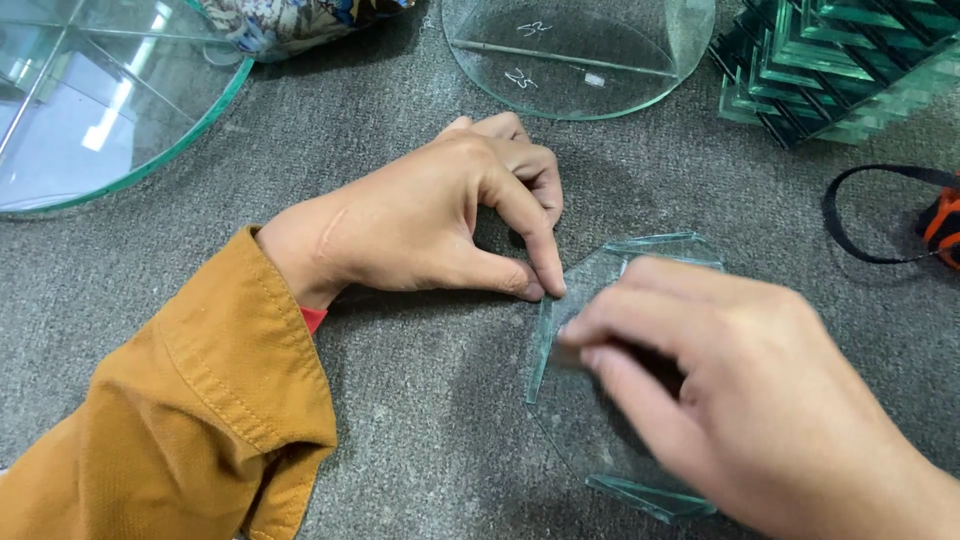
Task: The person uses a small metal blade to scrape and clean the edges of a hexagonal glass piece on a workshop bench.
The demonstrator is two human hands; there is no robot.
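A small clear glass piece (580,420) with greenish cut edges lies flat on the grey carpeted surface (420,400). My left hand (440,215), in a mustard-coloured sleeve, pinches thumb and forefinger together at the piece's upper left edge. My right hand (720,390) rests over the piece from the right, fingers curled down onto the glass and slightly blurred. Most of the piece's right side is hidden under that hand.
A large round glass pane (110,110) lies at the top left. A smaller round glass disc (560,60) lies at the top centre. A stack of green-edged glass pieces (840,70) stands top right. A black strap (870,215) lies at the right edge.
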